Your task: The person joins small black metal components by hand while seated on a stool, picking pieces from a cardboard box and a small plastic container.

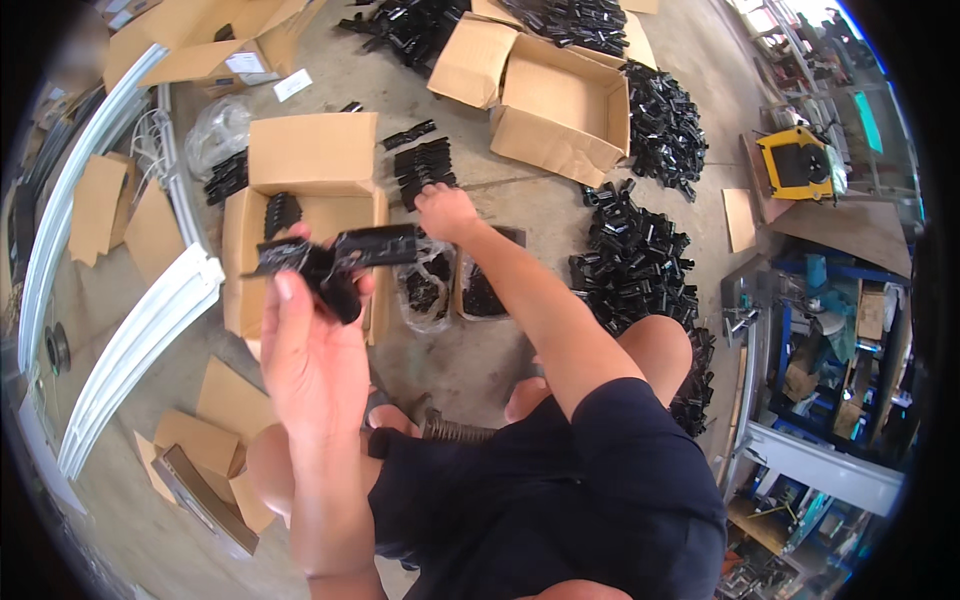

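Note:
My left hand (318,365) is raised close to the camera, its thumb and fingers closed round a black, glossy, bent bracket (375,246). It may be more than one piece; the overlap hides this. Farther off, my right hand (448,212) reaches down to a neat row of similar black brackets (422,168) on the floor. Its fingers are curled onto the near end of that row, and their tips are partly hidden. Behind my left hand stands an open cardboard box (312,150) with a few black brackets (283,214) inside.
Two containers lined with clear plastic (425,290) hold small dark parts beside my right forearm. Loose black brackets (640,260) lie heaped on the right. Another open box (565,110) stands at the back. White curved rails (145,360) lie left; a yellow-framed device (797,163) sits right.

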`<state>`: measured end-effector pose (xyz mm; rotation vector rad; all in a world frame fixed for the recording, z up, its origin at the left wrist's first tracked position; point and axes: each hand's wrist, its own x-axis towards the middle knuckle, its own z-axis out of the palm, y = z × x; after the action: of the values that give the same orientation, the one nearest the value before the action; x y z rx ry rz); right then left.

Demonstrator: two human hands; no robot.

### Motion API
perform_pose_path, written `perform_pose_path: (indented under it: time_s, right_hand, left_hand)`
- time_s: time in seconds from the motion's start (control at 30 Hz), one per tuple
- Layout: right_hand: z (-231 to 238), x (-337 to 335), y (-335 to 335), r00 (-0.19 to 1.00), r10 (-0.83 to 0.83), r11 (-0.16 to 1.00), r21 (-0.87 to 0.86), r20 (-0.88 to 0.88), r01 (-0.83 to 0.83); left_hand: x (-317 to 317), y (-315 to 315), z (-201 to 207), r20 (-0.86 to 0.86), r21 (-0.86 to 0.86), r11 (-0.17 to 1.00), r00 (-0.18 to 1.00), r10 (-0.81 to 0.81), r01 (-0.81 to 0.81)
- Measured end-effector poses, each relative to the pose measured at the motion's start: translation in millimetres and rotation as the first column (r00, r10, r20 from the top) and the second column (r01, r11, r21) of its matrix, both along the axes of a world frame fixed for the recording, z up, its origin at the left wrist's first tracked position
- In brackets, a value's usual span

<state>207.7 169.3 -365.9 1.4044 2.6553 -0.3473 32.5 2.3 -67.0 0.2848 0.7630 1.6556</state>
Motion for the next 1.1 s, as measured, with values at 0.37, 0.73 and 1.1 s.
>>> perform_pose_path:
  time_s: [0.37,0.73,1.1]
  right_hand:
    - [15.4,8.3,-14.0,0.988,0.071,0.997,-0.032,0.138,-0.067]
    - [-42.7,-5.5,-18.1,0.936,0.262,0.961,0.025,0.233,-0.275]
    - [132.2,0.3,3.3,0.6,-0.419,0.904,-0.374,-0.682,0.205]
  left_hand:
    - [7.3,-12.2,16.9,0.003,-0.003,0.998,0.998,0.058,-0.058]
    - [-5.0,-4.2,6.2,-0.049,0.006,0.999,0.997,0.053,-0.053]
    - [20.6,7.4,0.3,-0.132,0.098,0.995,0.991,0.023,-0.01]
